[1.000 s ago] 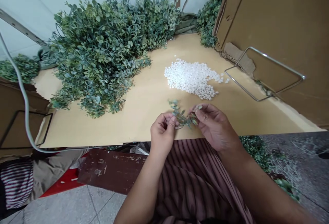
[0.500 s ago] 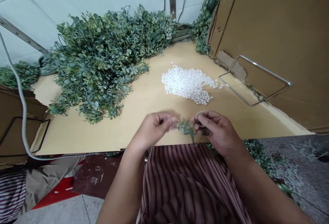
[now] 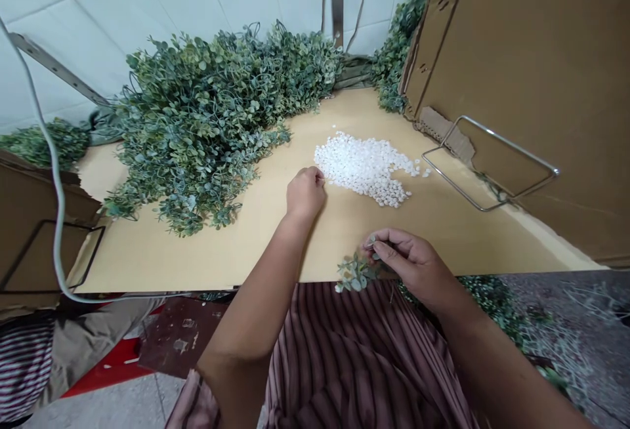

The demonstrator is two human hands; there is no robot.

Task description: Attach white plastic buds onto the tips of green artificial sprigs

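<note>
My right hand (image 3: 413,260) pinches an artificial leafy sprig (image 3: 355,273) by its stem at the front edge of the table. The sprig's small green leaves point to the left, and a white dot shows at its lower tip. Farther forward, my left hand (image 3: 306,191) is closed at the left edge of a heap of small white plastic pieces (image 3: 361,163). Its fingertips are pressed together; whatever is between them is too small or hidden to make out.
A large mound of artificial green foliage (image 3: 207,114) covers the table's left and back. Cardboard (image 3: 531,88) with a bent metal wire frame (image 3: 509,139) stands at the right. A pale cable (image 3: 58,199) hangs at the left. Beyond it, a seated person's leg (image 3: 93,334) shows below.
My left hand has left the sprig and moved forward to the heap of white pieces. My right hand still holds the sprig, which now hangs lower.
</note>
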